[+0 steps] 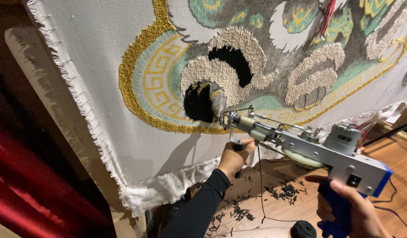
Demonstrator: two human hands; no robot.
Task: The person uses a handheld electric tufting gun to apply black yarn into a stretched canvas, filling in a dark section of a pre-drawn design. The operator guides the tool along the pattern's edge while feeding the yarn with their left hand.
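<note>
A grey metal tufting gun (309,150) with a blue handle points left at a stretched white cloth (102,101). Its needle tip touches the cloth beside a black tufted patch (198,103). My left hand (235,156), in a black sleeve, grips the gun's front handle under the needle end. My right hand (353,207) holds the blue rear grip at the lower right. A dark yarn (260,176) hangs down from the gun. The cloth carries a tufted pattern in gold, pale green, cream and black.
The cloth's frayed edge runs along a wooden frame (45,88) at the left. Below lies a wooden floor (278,207) strewn with dark yarn scraps, with a black yarn ball (303,229) on it. Red fabric (18,194) hangs at the lower left. A black cable (395,211) trails at right.
</note>
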